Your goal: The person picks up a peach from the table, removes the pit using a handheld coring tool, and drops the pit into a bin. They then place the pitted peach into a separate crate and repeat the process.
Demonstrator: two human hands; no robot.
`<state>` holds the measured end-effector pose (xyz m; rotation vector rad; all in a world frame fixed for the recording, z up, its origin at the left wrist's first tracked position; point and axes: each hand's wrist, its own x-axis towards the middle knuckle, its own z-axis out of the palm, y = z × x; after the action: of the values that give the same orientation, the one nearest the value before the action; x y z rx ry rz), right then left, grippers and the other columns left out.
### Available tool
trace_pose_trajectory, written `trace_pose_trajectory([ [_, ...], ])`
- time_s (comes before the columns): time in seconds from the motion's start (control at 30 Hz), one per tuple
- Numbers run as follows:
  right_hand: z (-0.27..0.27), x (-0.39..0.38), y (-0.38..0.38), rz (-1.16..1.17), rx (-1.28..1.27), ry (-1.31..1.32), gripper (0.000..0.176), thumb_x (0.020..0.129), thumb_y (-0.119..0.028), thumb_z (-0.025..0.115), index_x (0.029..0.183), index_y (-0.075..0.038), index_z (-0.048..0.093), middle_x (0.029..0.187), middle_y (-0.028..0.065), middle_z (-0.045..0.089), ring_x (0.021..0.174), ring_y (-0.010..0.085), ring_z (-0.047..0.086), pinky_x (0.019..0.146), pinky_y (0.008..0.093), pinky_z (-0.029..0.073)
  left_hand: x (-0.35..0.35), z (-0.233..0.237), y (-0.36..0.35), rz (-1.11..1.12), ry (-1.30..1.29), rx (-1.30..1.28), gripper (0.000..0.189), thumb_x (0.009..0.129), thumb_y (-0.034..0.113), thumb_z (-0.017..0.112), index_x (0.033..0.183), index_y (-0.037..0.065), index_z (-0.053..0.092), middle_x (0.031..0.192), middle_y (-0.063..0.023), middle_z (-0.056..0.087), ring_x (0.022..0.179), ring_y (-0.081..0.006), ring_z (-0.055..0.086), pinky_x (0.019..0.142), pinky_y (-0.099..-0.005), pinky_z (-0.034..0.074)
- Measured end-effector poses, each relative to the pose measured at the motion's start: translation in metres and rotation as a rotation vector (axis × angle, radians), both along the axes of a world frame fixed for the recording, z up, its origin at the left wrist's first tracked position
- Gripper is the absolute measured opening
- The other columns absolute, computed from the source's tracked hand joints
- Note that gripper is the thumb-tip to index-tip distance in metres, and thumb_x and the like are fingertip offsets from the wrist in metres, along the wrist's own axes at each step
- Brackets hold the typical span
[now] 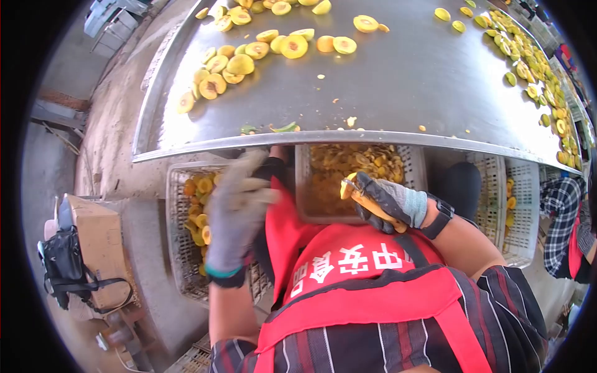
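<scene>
My right hand (395,202), in a grey and black glove, is closed around a wooden-handled pitting tool (379,211). A piece of yellow peach (347,186) is at the tool's metal tip. My left hand (239,208), in a grey glove with a teal cuff, is blurred by motion over the left crate. Its fingers look spread, with nothing visible in them. Peach halves (293,46) lie cut side up and down on the metal table (373,87) in front of me. The left crate (177,248) holds more peach halves (200,214).
Between my knees stands a crate (410,168) of peach scraps (354,165). More crates (522,217) are at the right, near another person's checked sleeve (556,217). Many halves (528,68) line the table's far right. A cardboard box (99,236) and black bag (64,264) are at left.
</scene>
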<state>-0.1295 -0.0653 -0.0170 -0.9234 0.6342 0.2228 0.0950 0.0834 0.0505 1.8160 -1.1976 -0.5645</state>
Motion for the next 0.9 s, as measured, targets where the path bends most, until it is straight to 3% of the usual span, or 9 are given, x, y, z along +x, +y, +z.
trace_pose_trajectory([
  [0.03,0.002,0.001,0.001,0.016,0.037,-0.011,0.057,0.087,-0.064,0.035,0.106,-0.013,0.049,0.065,0.0021,0.051,0.036,0.0075,0.044,0.030,0.0202,0.032,-0.009,-0.015,-0.010,-0.099,0.517,0.056,0.050,0.074,-0.002,0.065,0.122,0.002,0.052,0.124,-0.0094,0.050,0.084,-0.0136,0.059,0.074,-0.0243,0.048],
  [0.1,-0.006,-0.005,-0.003,0.067,0.117,-0.008,0.066,0.081,-0.070,0.040,0.085,-0.007,0.057,0.055,0.0012,0.048,0.038,0.0078,0.045,0.032,0.0202,0.034,-0.023,-0.035,-0.041,-0.453,0.698,0.126,0.055,0.073,0.000,0.069,0.124,0.002,0.050,0.129,-0.0083,0.047,0.089,-0.0138,0.059,0.075,-0.0245,0.048],
  [0.17,0.004,-0.011,-0.004,0.086,0.107,0.010,0.067,0.079,-0.073,0.041,0.077,-0.008,0.056,0.050,-0.0002,0.045,0.037,0.0073,0.043,0.032,0.0199,0.032,-0.033,-0.065,-0.077,-0.890,0.337,-0.185,0.054,0.073,0.002,0.071,0.123,0.003,0.051,0.124,-0.0071,0.050,0.095,-0.0124,0.057,0.077,-0.0247,0.048],
  [0.2,0.003,-0.015,-0.006,0.096,0.089,0.007,0.067,0.078,-0.073,0.042,0.078,-0.008,0.056,0.051,-0.0007,0.046,0.036,0.0073,0.039,0.032,0.0205,0.030,-0.036,-0.073,-0.082,-0.894,0.321,-0.186,0.054,0.073,0.002,0.071,0.123,0.003,0.051,0.124,-0.0071,0.050,0.095,-0.0124,0.057,0.077,-0.0247,0.048],
  [0.27,0.009,-0.019,-0.011,0.099,0.066,0.067,0.066,0.079,-0.072,0.043,0.078,-0.008,0.056,0.052,-0.0009,0.046,0.036,0.0073,0.039,0.033,0.0208,0.029,-0.044,-0.082,-0.082,-0.735,0.896,0.197,0.049,0.079,0.003,0.068,0.124,0.003,0.049,0.114,-0.0034,0.054,0.102,-0.0124,0.053,0.084,-0.0258,0.047],
  [0.43,-0.004,-0.023,-0.024,0.170,-0.077,0.080,0.056,0.080,-0.064,0.051,0.077,-0.009,0.057,0.053,-0.0008,0.047,0.038,0.0076,0.042,0.035,0.0210,0.032,-0.050,-0.085,-0.088,-0.698,0.491,0.207,0.044,0.082,0.011,0.067,0.122,0.005,0.050,0.117,-0.0047,0.056,0.100,-0.0128,0.055,0.086,-0.0266,0.046],
  [0.6,-0.012,-0.019,-0.027,0.051,0.296,-0.019,0.023,0.084,-0.028,0.064,0.081,-0.006,0.056,0.054,-0.0014,0.048,0.040,0.0058,0.044,0.036,0.0195,0.033,-0.043,-0.104,-0.091,-0.697,0.004,0.298,0.049,0.086,0.028,0.061,0.126,0.004,0.046,0.113,-0.0090,0.059,0.102,-0.0207,0.058,0.085,-0.0328,0.046],
  [0.73,-0.034,-0.022,-0.032,0.130,0.175,-0.089,0.024,0.082,-0.029,0.066,0.078,-0.008,0.056,0.053,0.0005,0.050,0.037,0.0084,0.045,0.034,0.0222,0.034,-0.052,-0.109,-0.089,-0.551,0.601,0.159,0.053,0.087,0.026,0.062,0.129,0.002,0.042,0.128,-0.0108,0.049,0.105,-0.0173,0.054,0.088,-0.0290,0.043],
  [0.9,-0.008,-0.032,-0.056,0.089,-0.389,0.242,0.032,0.082,-0.035,0.063,0.091,-0.005,0.059,0.061,0.0081,0.058,0.046,0.0158,0.055,0.042,0.0291,0.042,-0.004,-0.038,-0.101,-0.484,0.627,0.278,0.045,0.082,0.015,0.065,0.121,-0.002,0.051,0.111,-0.0087,0.058,0.094,-0.0148,0.057,0.083,-0.0260,0.045],
])
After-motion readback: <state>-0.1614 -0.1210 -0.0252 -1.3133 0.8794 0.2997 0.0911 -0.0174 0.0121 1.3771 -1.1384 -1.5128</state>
